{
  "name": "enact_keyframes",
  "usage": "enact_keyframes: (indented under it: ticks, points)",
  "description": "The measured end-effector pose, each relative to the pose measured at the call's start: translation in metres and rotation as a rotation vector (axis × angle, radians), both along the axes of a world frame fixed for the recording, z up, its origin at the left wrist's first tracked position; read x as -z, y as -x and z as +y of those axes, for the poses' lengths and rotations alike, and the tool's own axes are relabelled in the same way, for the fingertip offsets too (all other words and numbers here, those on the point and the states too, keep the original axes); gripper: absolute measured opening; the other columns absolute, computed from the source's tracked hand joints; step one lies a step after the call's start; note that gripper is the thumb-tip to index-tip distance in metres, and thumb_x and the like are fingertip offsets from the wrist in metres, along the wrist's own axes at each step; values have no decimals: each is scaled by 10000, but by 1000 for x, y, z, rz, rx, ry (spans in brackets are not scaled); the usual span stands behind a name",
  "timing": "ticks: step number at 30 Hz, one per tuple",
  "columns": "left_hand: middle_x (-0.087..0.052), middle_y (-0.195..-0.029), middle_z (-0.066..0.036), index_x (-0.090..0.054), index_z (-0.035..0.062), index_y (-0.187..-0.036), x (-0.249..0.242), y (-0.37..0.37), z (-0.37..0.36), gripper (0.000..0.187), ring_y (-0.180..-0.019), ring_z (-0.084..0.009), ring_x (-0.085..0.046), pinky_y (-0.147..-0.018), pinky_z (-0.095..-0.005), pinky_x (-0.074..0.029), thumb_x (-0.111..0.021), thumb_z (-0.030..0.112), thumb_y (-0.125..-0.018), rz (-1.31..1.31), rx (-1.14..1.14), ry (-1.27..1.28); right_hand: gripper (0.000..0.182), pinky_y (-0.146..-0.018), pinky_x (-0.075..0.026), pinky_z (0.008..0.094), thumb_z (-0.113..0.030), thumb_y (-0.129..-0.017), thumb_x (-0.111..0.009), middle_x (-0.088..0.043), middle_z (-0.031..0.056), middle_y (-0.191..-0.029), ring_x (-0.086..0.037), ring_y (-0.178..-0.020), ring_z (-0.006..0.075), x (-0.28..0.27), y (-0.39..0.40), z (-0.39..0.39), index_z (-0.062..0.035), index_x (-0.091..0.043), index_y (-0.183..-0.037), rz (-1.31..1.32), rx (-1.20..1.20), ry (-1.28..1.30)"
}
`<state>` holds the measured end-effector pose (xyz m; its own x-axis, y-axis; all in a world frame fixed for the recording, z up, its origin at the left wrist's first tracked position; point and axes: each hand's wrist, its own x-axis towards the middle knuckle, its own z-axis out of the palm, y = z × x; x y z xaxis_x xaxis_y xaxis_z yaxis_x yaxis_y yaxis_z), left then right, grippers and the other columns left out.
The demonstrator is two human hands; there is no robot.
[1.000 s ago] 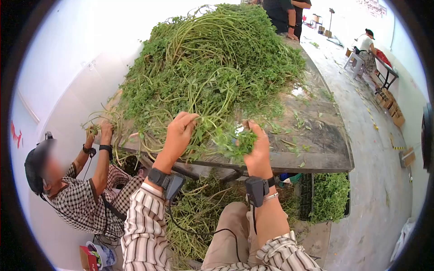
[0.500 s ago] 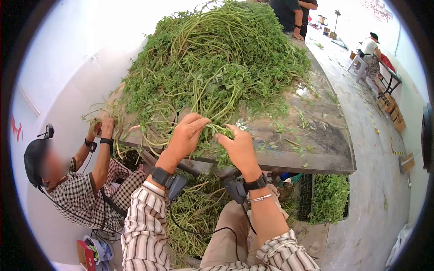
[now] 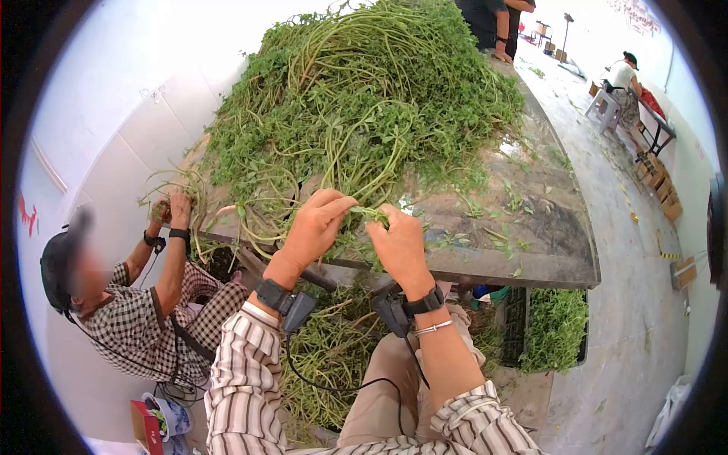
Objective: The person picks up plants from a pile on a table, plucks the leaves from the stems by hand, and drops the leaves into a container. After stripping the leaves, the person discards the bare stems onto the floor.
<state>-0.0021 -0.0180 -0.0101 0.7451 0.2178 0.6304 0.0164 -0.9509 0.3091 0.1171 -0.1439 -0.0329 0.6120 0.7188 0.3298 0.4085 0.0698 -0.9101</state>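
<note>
My left hand (image 3: 317, 226) is closed in a pinch on a thin green plant stem (image 3: 362, 211) above the near edge of the table. My right hand (image 3: 400, 244) is closed on the leafy end of the same stem, a short way to the right. The stem stretches between the two hands. Just beyond them rises a big heap of leafy green stems (image 3: 364, 114), some of its long stalks trailing down toward my fingers. My fingers partly hide the leaves they hold.
The dark table (image 3: 531, 220) carries loose leaf scraps on its right side. A pile of stems (image 3: 326, 371) lies below, by my legs. A black crate of greens (image 3: 557, 326) stands right. At left, a co-worker in a checked shirt (image 3: 125, 326) handles stems.
My right hand has closed further over the leafy end, and fewer leaves show hanging beneath my hands. My left hand keeps its pinch almost in place.
</note>
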Motion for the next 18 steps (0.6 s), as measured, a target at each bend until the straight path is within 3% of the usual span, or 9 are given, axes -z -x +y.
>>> enact_keyframes:
  ticks: [4,6,7,9,10,12,13,16,18]
  points:
    - [-587,-883,-129,-626,22,-996,2,0,2,226,-802,-298,-570,-705,-356,-463,-575,-54,-790,-4,0,9,199,-531,-405,382,-162,-756,-599,-517,177,-616,-482,-533,297,1,0,2,27,-569,-810,38,-4,-45]
    - [-590,-879,-129,-626,19,-994,1,-2,3,222,-800,-297,-572,-706,-354,-464,-573,-53,-790,-3,-4,15,200,-504,-378,342,-158,-764,-607,-496,90,-579,-443,-521,179,0,3,4,33,-552,-790,192,-11,-104]
    - [-593,-873,-130,-626,15,-992,0,-3,3,217,-798,-296,-575,-707,-351,-464,-571,-51,-792,4,-3,34,200,-504,-378,342,-158,-764,-607,-496,90,-579,-443,-521,179,0,4,4,33,-552,-790,192,-12,-104]
    - [-597,-868,-130,-625,12,-989,-1,-6,3,212,-796,-295,-577,-709,-348,-465,-569,-49,-794,12,-4,54,174,-516,-375,305,-152,-777,-605,-491,8,-594,-447,-554,113,-2,6,3,14,-570,-816,576,-109,-208]
    - [-599,-869,-131,-626,10,-985,-1,-8,3,208,-793,-293,-579,-705,-342,-467,-572,-48,-792,-13,3,39,174,-516,-375,305,-152,-777,-605,-491,8,-594,-447,-554,113,-3,6,3,14,-570,-816,578,-109,-207]
    - [-602,-870,-132,-626,7,-980,-1,-12,3,204,-790,-290,-582,-701,-335,-469,-575,-47,-791,-37,9,26,144,-596,-399,285,-128,-789,-592,-533,-13,-711,-474,-649,114,-4,3,3,-13,-591,-877,934,-140,-202]
    - [-603,-873,-132,-626,1,-979,-3,-15,3,201,-783,-284,-585,-697,-329,-470,-578,-43,-788,-47,10,11,144,-596,-399,285,-128,-789,-592,-533,-13,-711,-474,-649,114,-2,4,1,-13,-591,-877,935,-139,-201]
    - [-605,-876,-131,-624,-14,-976,-4,-18,11,192,-770,-267,-591,-692,-318,-472,-583,-32,-790,-53,-49,51,222,-709,-416,272,-86,-794,-593,-553,41,-902,-493,-793,119,4,7,-15,-28,-573,-1007,575,-245,-427]
    - [-608,-883,-130,-620,-36,-978,-2,-16,23,171,-770,-239,-601,-704,-302,-473,-584,-8,-813,-52,-166,167,210,-723,-431,281,-166,-902,-463,-482,26,-1019,-475,-807,121,3,-2,-29,-55,-504,-1074,47,-277,-429]
